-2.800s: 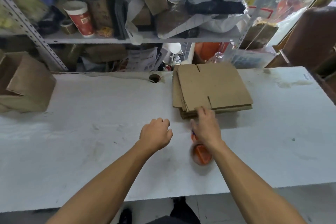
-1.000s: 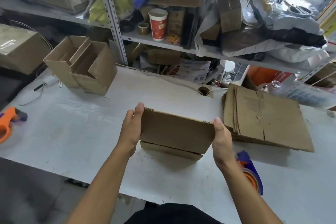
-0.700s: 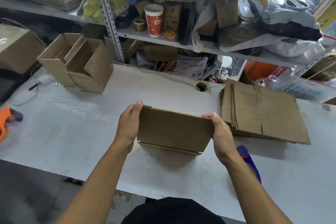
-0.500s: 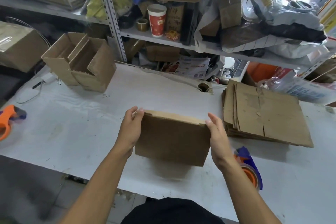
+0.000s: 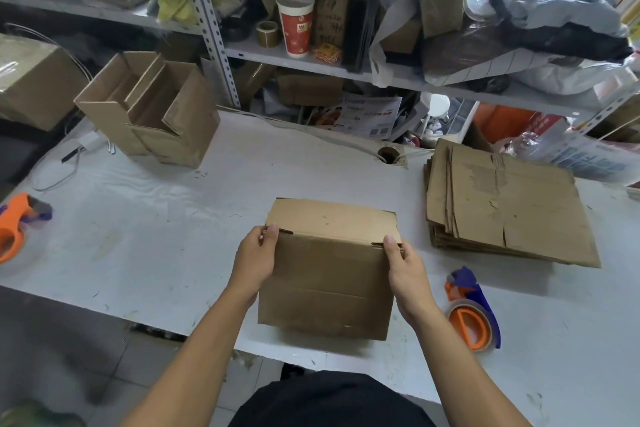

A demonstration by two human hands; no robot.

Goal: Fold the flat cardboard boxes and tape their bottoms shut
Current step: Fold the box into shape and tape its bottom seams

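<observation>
Up close, the left hand (image 5: 254,262) and right hand (image 5: 405,265) each grip a side of a half-formed cardboard box (image 5: 329,270) at the near edge of the white table (image 5: 173,218), thumbs curled over its upper corners. Its brown face shows one crease and scuffs. Just right of it lies an orange-and-blue tape dispenser (image 5: 472,312); another (image 5: 15,224) sits far left. Beyond, flat cardboard boxes (image 5: 509,208) are stacked at right, two folded boxes (image 5: 149,107) stand at left, and cluttered shelves (image 5: 311,62) are behind.
</observation>
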